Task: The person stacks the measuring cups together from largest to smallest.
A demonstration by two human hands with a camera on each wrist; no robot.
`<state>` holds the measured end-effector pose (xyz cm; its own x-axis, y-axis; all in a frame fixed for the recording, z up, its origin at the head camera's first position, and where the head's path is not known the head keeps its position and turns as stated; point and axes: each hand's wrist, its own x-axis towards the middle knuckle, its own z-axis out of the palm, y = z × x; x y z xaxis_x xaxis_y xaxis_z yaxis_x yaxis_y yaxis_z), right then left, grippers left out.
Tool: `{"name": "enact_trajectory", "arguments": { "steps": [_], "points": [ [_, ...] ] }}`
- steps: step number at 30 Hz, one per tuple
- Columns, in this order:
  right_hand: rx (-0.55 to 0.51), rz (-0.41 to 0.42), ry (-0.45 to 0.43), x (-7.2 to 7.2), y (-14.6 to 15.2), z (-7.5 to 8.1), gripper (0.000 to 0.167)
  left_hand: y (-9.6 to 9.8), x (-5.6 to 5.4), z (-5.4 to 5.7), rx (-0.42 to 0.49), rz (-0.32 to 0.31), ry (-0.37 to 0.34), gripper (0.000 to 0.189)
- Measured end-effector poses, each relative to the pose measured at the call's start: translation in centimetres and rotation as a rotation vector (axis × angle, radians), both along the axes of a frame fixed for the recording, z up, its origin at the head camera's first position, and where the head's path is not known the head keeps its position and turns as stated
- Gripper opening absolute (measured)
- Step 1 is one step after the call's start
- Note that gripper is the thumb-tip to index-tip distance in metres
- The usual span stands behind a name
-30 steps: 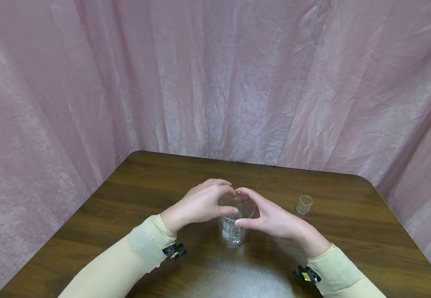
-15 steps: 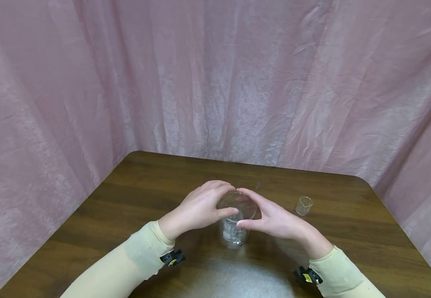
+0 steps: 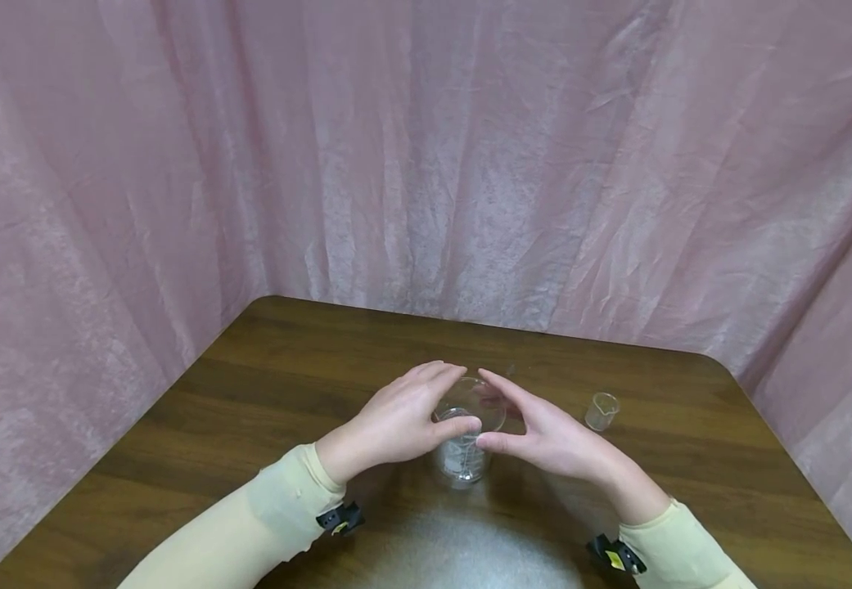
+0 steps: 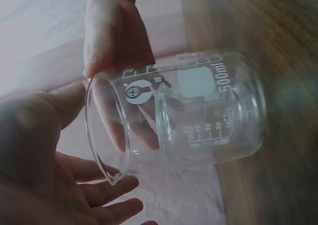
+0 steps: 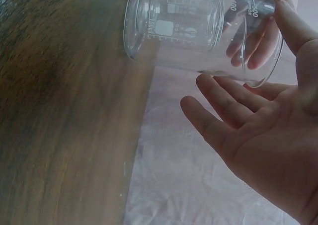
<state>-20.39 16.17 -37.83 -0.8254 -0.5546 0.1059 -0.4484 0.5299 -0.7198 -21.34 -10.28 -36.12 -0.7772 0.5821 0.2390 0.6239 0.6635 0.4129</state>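
A large clear glass beaker [image 3: 462,470], marked 500ml in the left wrist view, stands upright on the table. Inside it sits at least one smaller graduated beaker [image 4: 208,130]; how many are nested I cannot tell. My left hand [image 3: 396,417] is at the left of the rim, thumb in front and fingers behind, loosely extended. On the opposite side, my right hand [image 3: 551,429] is spread the same way. In the right wrist view its fingers [image 5: 223,106] are straight and apart. Any light touch of the thumbs on the rim is unclear.
A small glass beaker [image 3: 602,411] with a spout stands apart, to the right of my right hand. Behind it, the brown wooden table [image 3: 337,331] ends at a pink curtain [image 3: 470,164]. A faint clear speck [image 3: 510,370] lies beyond the large beaker.
My hands have eased apart around the rim: the far fingertips, nearly meeting before, now have a gap between them. The large beaker stays about where it was.
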Motion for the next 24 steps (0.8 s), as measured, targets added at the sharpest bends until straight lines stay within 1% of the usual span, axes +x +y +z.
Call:
{"name": "enact_trajectory", "arguments": {
  "steps": [5,8,12,15,19,24],
  "points": [
    [0.016,-0.013,0.017,0.3,0.2,0.1,0.093,0.2,0.1,-0.4,0.007,0.021,-0.039,0.092],
    [0.023,-0.024,0.019,0.4,0.5,0.2,0.094,0.2,0.1,-0.6,0.011,0.022,-0.055,0.096],
    [0.036,-0.051,0.028,0.6,0.9,0.3,0.098,0.3,0.1,-0.7,0.021,0.017,-0.055,0.098],
    [0.048,-0.059,0.044,0.7,1.2,0.4,0.099,0.2,0.1,-0.8,0.031,0.024,-0.056,0.097],
    [0.068,-0.073,0.087,0.9,1.7,0.4,0.097,0.2,0.2,-1.1,0.043,0.040,-0.067,0.098],
    [0.153,-0.127,0.171,1.3,2.3,0.6,0.096,0.4,0.1,-1.3,0.043,0.040,-0.083,0.101]
  ]
}}
